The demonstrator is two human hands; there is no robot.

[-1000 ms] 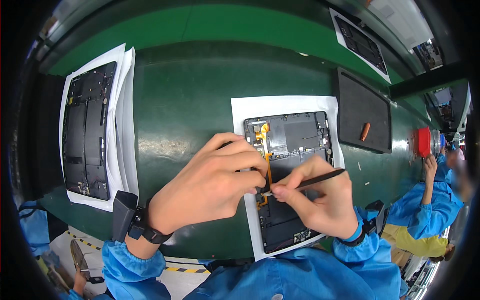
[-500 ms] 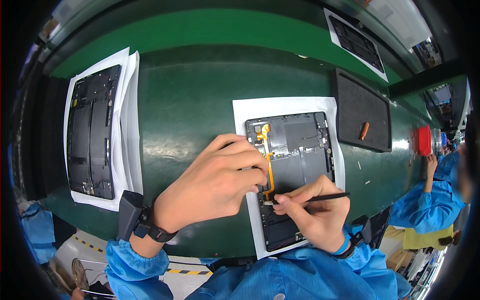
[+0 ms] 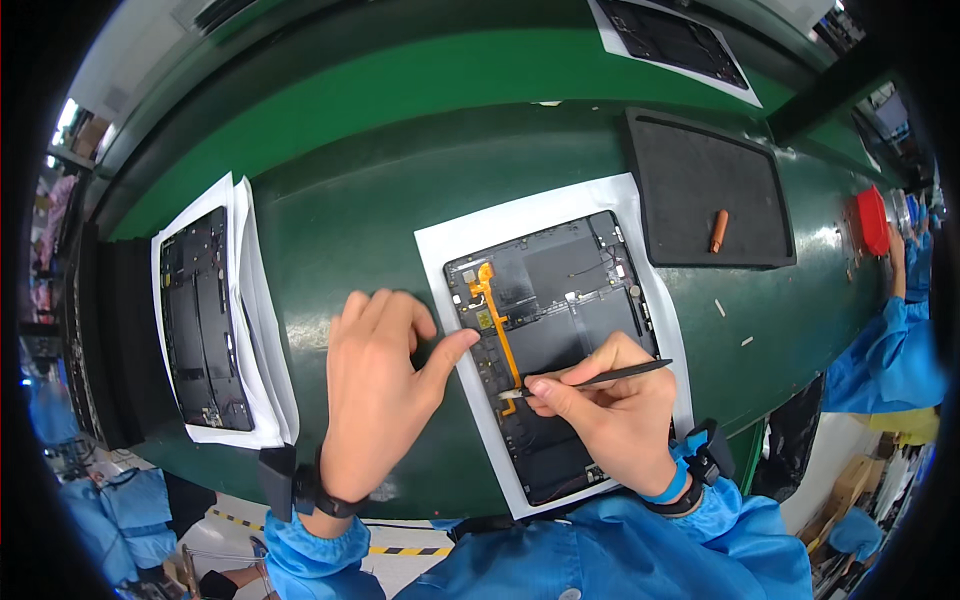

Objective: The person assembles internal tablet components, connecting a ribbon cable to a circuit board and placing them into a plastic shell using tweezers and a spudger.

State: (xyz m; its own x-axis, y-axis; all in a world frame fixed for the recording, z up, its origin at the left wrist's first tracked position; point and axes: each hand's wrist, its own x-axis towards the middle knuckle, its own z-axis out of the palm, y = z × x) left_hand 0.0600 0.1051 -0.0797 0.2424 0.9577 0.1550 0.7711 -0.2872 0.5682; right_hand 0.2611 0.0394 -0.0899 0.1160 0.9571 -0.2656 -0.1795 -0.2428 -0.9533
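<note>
An opened black tablet housing point(image 3: 570, 340) lies slightly turned on a white sheet point(image 3: 440, 240). An orange flex cable point(image 3: 503, 345) runs down its left side. My right hand point(image 3: 615, 410) grips a thin black spudger-like stick point(image 3: 635, 371) between thumb and fingers. The stick's working end points at the lower part of the orange cable, beside a small pale piece; whether it touches is hard to see. My left hand point(image 3: 385, 370) is off to the left over the green bench, holding nothing. Its fingers are loosely curled, with the thumb stretched apart toward the housing's left edge.
On the left, another tablet housing point(image 3: 200, 320) rests on stacked white sheets point(image 3: 262, 350). A black tray point(image 3: 700, 170) at the back right holds an orange-brown cylindrical piece point(image 3: 719, 231). A further housing point(image 3: 680, 42) lies beyond. A red bin point(image 3: 872, 222) stands far right, near another person's arm.
My left hand has drawn back left from the housing and its fingers have come apart. My right hand keeps the stick near the cable's lower end. The whole view has turned somewhat.
</note>
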